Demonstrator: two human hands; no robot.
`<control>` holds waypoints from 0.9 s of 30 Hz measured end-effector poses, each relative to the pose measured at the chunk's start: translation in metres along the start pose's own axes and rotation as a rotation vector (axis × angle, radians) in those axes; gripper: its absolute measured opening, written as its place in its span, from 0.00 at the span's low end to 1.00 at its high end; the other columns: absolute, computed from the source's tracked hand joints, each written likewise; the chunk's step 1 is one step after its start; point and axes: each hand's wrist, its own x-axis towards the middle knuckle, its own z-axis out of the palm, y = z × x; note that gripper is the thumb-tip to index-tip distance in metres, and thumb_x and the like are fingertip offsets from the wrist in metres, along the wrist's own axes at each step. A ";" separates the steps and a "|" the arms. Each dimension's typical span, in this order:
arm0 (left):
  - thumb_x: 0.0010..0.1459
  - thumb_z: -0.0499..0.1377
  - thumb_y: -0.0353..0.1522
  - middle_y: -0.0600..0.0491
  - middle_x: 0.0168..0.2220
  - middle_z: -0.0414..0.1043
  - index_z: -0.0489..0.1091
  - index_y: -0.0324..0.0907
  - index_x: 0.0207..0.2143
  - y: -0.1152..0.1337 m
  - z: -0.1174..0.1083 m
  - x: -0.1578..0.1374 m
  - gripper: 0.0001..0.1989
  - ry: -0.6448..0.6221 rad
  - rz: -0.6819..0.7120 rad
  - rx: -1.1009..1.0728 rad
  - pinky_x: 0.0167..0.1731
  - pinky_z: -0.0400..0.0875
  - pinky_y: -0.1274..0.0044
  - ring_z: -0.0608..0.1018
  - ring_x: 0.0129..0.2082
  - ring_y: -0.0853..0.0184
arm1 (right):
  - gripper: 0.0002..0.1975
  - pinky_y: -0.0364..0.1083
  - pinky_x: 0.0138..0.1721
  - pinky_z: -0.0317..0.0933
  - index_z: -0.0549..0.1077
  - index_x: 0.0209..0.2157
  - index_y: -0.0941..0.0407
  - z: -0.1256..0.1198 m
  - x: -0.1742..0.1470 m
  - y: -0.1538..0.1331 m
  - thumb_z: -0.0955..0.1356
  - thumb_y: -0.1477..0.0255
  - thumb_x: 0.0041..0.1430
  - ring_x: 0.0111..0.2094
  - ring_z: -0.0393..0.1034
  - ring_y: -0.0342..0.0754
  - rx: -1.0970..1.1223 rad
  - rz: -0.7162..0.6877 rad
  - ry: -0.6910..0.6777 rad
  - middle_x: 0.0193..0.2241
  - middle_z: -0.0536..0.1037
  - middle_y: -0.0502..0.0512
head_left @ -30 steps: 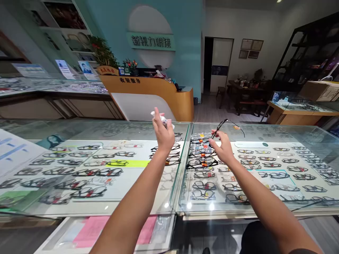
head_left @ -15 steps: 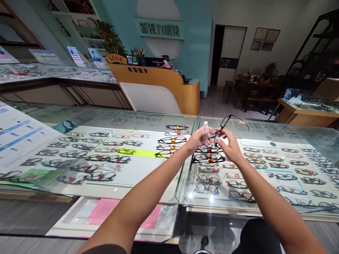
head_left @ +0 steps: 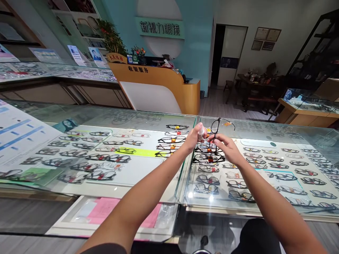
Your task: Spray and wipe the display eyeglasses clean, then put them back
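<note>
My left hand is wrapped round a small clear spray bottle with a white top, tilted slightly over the glass counter. Just to its right, my right hand pinches a pair of dark-framed eyeglasses, turned upright with a temple arm reaching out to the right. An orange tag shows near the lens. The bottle's top is close to the glasses; whether they touch I cannot tell. Below both hands, a column of black eyeglasses with orange tags lies along the counter.
Rows of eyeglasses fill the glass display case on both sides. A printed sheet stands at the left. Pink paper lies on a lower shelf. Beyond are a wooden reception desk and a dark table.
The eyeglasses in my right hand have moved left and turned more upright, closer to the bottle. My left hand has tilted the spray bottle and shifted it slightly left.
</note>
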 end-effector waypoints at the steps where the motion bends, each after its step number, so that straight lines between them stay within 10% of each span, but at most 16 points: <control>1: 0.51 0.56 0.67 0.54 0.25 0.64 0.66 0.43 0.25 -0.001 0.000 0.001 0.35 0.027 0.037 0.047 0.26 0.63 0.75 0.68 0.25 0.69 | 0.24 0.55 0.57 0.66 0.81 0.43 0.53 0.000 0.000 0.000 0.67 0.46 0.69 0.49 0.76 0.55 0.000 0.003 -0.012 0.44 0.83 0.57; 21: 0.55 0.53 0.69 0.54 0.28 0.64 0.65 0.43 0.28 -0.007 -0.003 0.000 0.37 0.080 0.246 0.277 0.33 0.67 0.73 0.67 0.30 0.67 | 0.26 0.55 0.53 0.71 0.81 0.45 0.52 -0.001 0.000 0.000 0.68 0.44 0.66 0.47 0.77 0.54 0.092 0.074 -0.087 0.44 0.82 0.56; 27: 0.60 0.55 0.63 0.54 0.28 0.67 0.67 0.43 0.28 -0.008 0.004 -0.009 0.32 -0.044 0.371 0.476 0.37 0.62 0.71 0.68 0.31 0.64 | 0.27 0.56 0.59 0.69 0.80 0.46 0.51 -0.004 0.004 0.002 0.67 0.43 0.65 0.51 0.77 0.55 0.106 0.046 0.109 0.44 0.83 0.56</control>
